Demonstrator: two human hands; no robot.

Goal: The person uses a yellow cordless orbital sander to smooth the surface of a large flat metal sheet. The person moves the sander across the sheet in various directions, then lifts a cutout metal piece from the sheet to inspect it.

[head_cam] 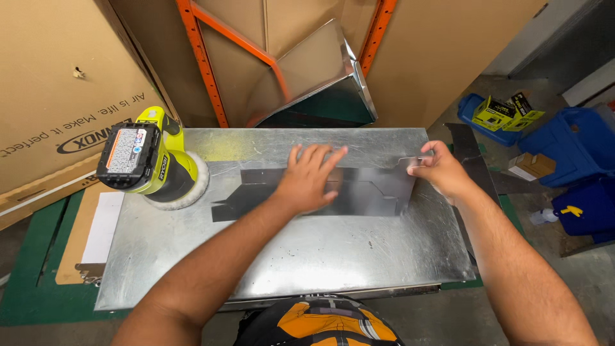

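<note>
Left hand (309,178) spread flat on dark cut metal piece (359,192) mid galvanized sheet (307,256), right hand (439,170) pinching the piece's right end near sheet's right edge, yellow-green cordless polisher (150,163) standing at sheet's far-left corner, folded metal duct (320,77) behind far edge

I count two hands of mine, my left hand (309,176) and my right hand (439,170), both on one dark, flat cut piece of sheet metal (365,191). Under it lies one large galvanised steel sheet (307,250). On that sheet stands one yellow-green cordless polisher (150,163), carrying one black battery pack (128,154). Behind it I see one folded sheet-metal duct piece (327,80) and two orange steel rack posts (204,61). To my right, three blue plastic bins (570,144).
</note>
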